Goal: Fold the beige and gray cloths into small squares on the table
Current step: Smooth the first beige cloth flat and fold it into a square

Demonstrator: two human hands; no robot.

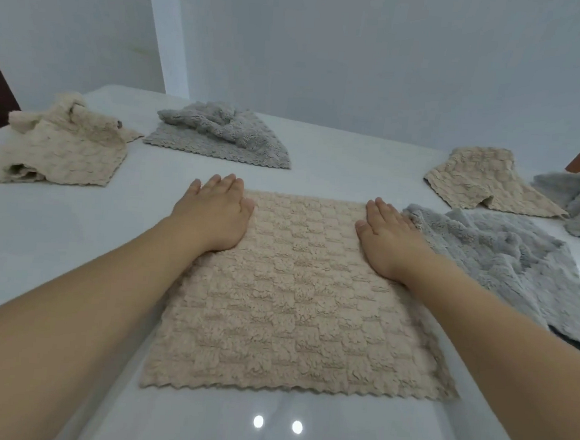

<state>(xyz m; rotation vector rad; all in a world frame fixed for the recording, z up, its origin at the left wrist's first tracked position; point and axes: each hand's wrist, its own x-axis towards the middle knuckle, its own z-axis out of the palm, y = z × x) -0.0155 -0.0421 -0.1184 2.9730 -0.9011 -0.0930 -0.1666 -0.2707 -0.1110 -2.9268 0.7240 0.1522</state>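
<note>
Beige cloth (297,296) lies spread flat at table (58,231) centre, nearest the person. Left hand (213,211) & right hand (388,240) both flat, fingers extended, palms pressed on its far corners, gripping nothing. Crumpled gray cloth (505,265) touches its right edge. 4 more cloths, 2 beige and 2 gray, lie unfolded farther back.
</note>
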